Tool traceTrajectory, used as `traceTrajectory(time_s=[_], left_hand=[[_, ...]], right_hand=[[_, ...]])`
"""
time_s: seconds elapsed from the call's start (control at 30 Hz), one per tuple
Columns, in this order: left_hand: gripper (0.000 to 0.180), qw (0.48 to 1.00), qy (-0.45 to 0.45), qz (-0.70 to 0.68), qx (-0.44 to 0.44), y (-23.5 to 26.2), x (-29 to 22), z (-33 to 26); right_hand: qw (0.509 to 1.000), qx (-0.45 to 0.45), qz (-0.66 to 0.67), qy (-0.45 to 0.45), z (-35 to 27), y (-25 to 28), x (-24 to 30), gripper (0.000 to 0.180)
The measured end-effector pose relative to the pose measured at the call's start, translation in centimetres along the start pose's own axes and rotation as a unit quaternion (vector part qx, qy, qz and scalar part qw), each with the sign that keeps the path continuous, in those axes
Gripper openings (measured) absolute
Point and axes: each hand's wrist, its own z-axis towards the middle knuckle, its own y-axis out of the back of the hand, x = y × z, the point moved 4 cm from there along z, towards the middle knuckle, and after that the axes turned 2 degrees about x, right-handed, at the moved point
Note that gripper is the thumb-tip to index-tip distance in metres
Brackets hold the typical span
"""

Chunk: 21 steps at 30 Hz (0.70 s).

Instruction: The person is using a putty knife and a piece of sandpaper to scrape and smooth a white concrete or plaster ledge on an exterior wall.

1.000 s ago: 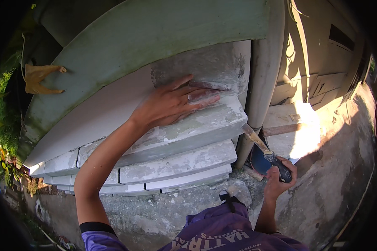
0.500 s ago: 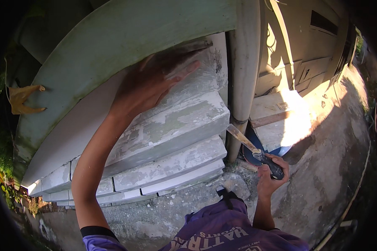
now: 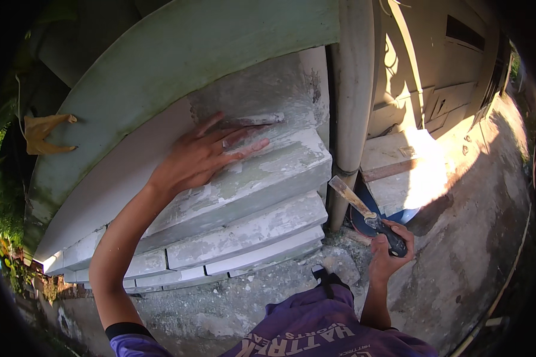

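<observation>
My left hand (image 3: 205,153) lies flat with fingers spread on the stepped wall moulding (image 3: 244,196), over a patch of grey-white filler on its upper ledge. My right hand (image 3: 388,250) is lower right, closed around the dark handle of a putty knife (image 3: 366,214). The knife's pale blade points up and left toward the base of a vertical pipe (image 3: 354,89) and touches nothing. Below the ledge run stacked white bands of moulding.
A pale green wall band (image 3: 161,77) arches above the moulding. A dry yellow leaf (image 3: 44,134) hangs at left. A sunlit concrete block (image 3: 408,172) and a blue object sit right of the pipe. Rough concrete ground (image 3: 476,238) spreads to the right; plants edge the left.
My left hand has slid across the ledge, blurred mid-way, and now rests spread on the filler patch. The right hand with the putty knife has stayed low at the right.
</observation>
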Motion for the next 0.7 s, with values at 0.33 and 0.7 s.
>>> traceTrajectory(time_s=[0.33, 0.7], left_hand=[[0.060, 0.995, 0.095, 0.001, -0.014, 0.6, 0.6, -2.8], [0.065, 0.980, 0.155, -0.053, -0.110, 2.7, 2.1, -3.1]], right_hand=[[0.999, -0.008, 0.017, -0.036, -0.4, -0.3, 0.3, 0.031], [0.999, -0.032, 0.006, -0.029, -1.5, 0.8, -1.3, 0.029]])
